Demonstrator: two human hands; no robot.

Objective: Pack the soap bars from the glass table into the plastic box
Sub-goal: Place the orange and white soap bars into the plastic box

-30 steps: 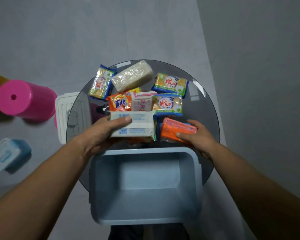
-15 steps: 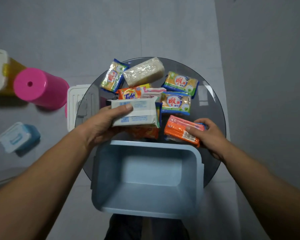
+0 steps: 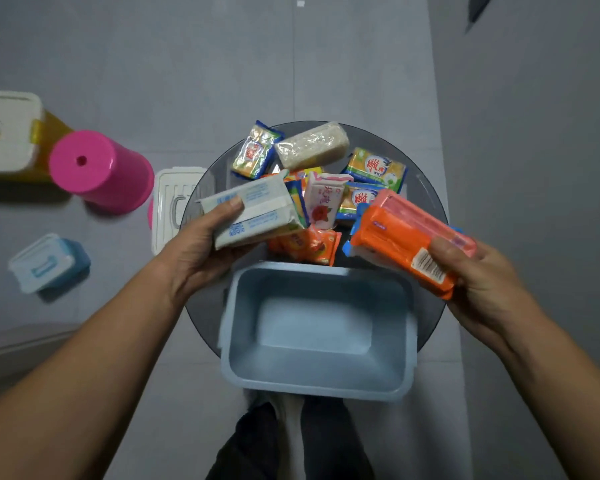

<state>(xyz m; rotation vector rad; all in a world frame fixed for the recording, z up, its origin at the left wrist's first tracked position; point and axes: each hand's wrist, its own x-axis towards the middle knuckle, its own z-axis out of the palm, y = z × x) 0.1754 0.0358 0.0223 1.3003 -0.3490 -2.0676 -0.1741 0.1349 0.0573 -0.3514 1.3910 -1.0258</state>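
While we look down over our own arms, the round glass table (image 3: 426,209) takes up the middle of the view, standing on a grey floor (image 3: 343,64). At its near edge sits the blue plastic box (image 3: 317,388), open-topped, with nothing inside it. Off to our left on the floor stands an upturned pink bucket (image 3: 101,171), and a white lid (image 3: 168,202) shows beside and partly under the table's left rim. Our left hand (image 3: 201,247) grips a white soap pack (image 3: 253,211), thumb across its top, held above the table just left of the box. Our right hand (image 3: 478,275) clasps an orange soap pack (image 3: 402,237), tilted, above the box's far right corner. More wrapped soap bars (image 3: 310,148) lie heaped on the glass beyond the box.
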